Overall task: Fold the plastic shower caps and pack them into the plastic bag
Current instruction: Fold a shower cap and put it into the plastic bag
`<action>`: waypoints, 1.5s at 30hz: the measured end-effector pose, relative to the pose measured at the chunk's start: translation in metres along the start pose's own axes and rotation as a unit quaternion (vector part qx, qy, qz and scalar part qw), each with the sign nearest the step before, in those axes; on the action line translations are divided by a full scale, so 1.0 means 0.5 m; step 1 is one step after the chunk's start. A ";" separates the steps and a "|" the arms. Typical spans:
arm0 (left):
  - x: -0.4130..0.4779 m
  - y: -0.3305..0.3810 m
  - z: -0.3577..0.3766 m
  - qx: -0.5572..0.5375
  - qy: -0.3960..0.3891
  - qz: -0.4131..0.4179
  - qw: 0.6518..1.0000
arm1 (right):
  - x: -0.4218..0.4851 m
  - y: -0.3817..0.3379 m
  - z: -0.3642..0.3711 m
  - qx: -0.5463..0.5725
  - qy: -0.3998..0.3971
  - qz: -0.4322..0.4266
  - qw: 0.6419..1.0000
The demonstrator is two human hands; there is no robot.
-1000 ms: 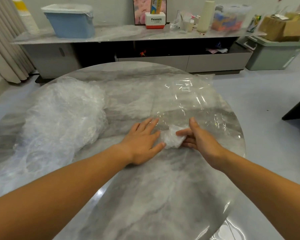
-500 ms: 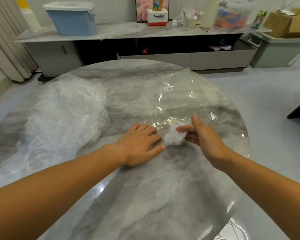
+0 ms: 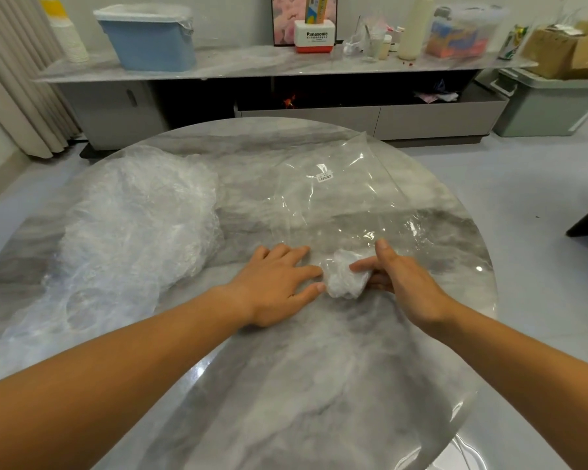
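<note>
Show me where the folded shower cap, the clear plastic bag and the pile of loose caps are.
folded shower cap [image 3: 345, 278], head view, middle of the white bundle.
clear plastic bag [image 3: 340, 198], head view, flat part below its label.
pile of loose caps [image 3: 140, 212], head view, centre of the heap.

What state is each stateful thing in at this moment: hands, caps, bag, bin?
folded shower cap: wadded small, pinched at the bag's near edge
right hand: gripping the cap
left hand: flat, fingers spread
plastic bag: lying flat on the table
loose shower caps: heaped, unfolded
blue bin: lined, uncovered
</note>
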State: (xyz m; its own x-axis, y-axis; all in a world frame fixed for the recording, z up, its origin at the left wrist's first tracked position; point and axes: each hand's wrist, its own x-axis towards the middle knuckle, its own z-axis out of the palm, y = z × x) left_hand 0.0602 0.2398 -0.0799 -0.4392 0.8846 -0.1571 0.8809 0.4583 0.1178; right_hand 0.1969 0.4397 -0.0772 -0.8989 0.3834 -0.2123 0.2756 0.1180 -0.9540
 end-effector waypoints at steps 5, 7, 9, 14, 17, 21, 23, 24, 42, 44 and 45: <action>0.006 0.010 0.002 0.040 0.009 -0.009 0.999 | -0.003 -0.007 0.002 -0.001 -0.002 0.004 1.000; 0.004 0.014 0.002 0.054 0.010 -0.011 0.998 | -0.005 -0.008 0.002 -0.002 -0.004 0.003 1.000; 0.000 0.012 0.000 0.056 0.016 -0.008 0.998 | -0.005 -0.007 0.000 -0.002 -0.002 0.003 1.000; -0.002 -0.002 -0.013 0.017 0.047 -0.007 0.999 | -0.003 -0.018 0.002 -0.002 -0.001 0.015 1.000; -0.007 0.011 -0.032 0.006 0.062 0.014 0.998 | -0.005 -0.044 0.007 0.019 -0.007 0.038 0.999; -0.017 0.031 -0.050 0.016 0.073 0.039 0.996 | 0.005 -0.071 0.024 0.091 -0.001 0.084 0.992; -0.021 0.034 -0.053 0.023 0.082 0.046 0.995 | 0.013 -0.082 0.038 0.165 -0.007 0.116 0.979; -0.023 0.035 -0.054 0.019 0.086 0.047 0.995 | 0.016 -0.090 0.043 0.211 -0.010 0.129 0.969; -0.043 0.019 -0.047 -0.097 -0.008 0.045 0.994 | 0.026 -0.070 0.005 0.422 0.009 0.127 0.898; -0.043 0.021 -0.041 -0.114 -0.018 0.044 0.992 | 0.028 -0.060 0.007 0.437 0.000 0.136 0.889; -0.043 0.023 -0.039 -0.125 -0.018 0.042 0.991 | 0.029 -0.058 0.008 0.431 -0.003 0.136 0.892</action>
State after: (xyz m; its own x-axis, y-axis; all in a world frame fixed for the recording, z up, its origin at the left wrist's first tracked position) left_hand 0.0763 0.2277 -0.0559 -0.3552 0.9190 -0.1711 0.8412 0.3941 0.3703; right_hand 0.1748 0.4383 -0.0536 -0.8409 0.2859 -0.4595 0.1211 -0.7281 -0.6747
